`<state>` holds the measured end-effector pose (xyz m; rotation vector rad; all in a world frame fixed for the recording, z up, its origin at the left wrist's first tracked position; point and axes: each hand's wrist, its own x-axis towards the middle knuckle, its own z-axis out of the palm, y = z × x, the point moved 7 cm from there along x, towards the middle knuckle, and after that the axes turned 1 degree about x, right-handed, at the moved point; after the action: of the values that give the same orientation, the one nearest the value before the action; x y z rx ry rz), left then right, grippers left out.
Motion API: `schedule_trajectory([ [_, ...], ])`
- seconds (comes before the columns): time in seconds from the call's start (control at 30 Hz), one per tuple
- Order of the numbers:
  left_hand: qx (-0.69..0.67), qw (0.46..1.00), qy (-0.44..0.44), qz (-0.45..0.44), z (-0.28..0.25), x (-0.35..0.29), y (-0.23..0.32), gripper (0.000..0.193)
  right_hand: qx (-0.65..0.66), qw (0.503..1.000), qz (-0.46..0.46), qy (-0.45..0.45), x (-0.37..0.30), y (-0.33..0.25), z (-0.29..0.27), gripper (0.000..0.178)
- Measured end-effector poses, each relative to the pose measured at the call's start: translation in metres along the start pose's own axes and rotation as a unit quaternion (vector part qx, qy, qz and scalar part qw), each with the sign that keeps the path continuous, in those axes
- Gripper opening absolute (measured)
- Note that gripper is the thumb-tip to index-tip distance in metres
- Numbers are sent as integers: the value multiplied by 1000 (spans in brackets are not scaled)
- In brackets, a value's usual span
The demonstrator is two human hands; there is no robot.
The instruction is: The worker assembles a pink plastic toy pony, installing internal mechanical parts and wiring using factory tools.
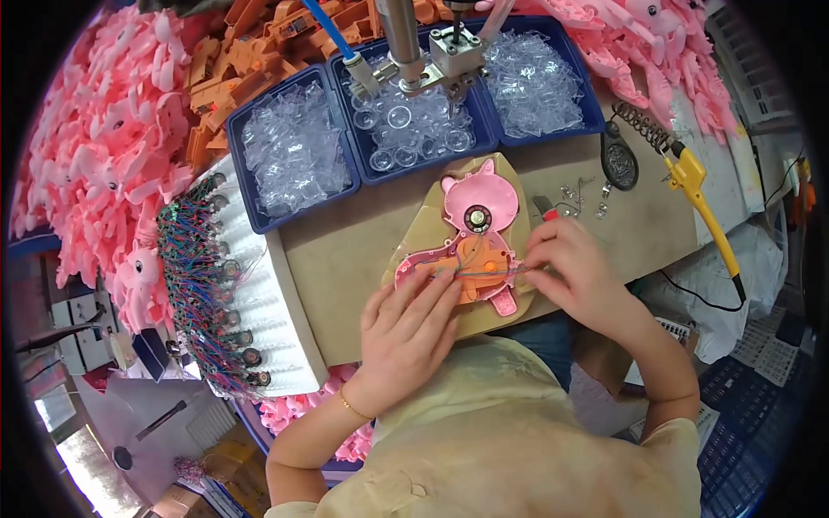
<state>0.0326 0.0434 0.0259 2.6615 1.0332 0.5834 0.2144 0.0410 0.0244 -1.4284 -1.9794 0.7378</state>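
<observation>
A pink plastic toy shell half (492, 194) lies hollow side up on a tan board (414, 226). In it sit a round black-rimmed speaker (477, 219) and an orange plastic housing (484, 261), with thin wires (484, 274) running across. My left hand (410, 319) rests on the lower left of the shell and housing, its fingers stretched out and lying flat. At the shell's right edge, my right hand (570, 268) pinches the thin wires between thumb and fingertips. The left fingers hide part of the shell.
Blue bins (345, 186) of clear plastic parts stand behind the board, under a metal fixture (401, 43). Wired speakers (250, 356) line white foam at left. A yellow soldering iron (704, 194) hangs at right. Pink shells (112, 129) and orange housings (250, 69) pile behind.
</observation>
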Motion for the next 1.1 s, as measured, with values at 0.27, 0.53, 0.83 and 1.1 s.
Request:
schedule_trajectory([
  [0.27,-5,996,66,56,3,28,25,37,335,907,244,-75,-18,-24,3,11],
  [0.53,-87,992,90,30,-8,20,11,29,31,992,126,-4,-10,-6,-5,5],
  [0.83,76,996,49,-7,-2,3,2,36,-108,993,37,35,-24,-8,7,15],
  [1.1,-35,996,32,81,7,12,16,35,117,970,212,-10,-48,2,15,17],
])
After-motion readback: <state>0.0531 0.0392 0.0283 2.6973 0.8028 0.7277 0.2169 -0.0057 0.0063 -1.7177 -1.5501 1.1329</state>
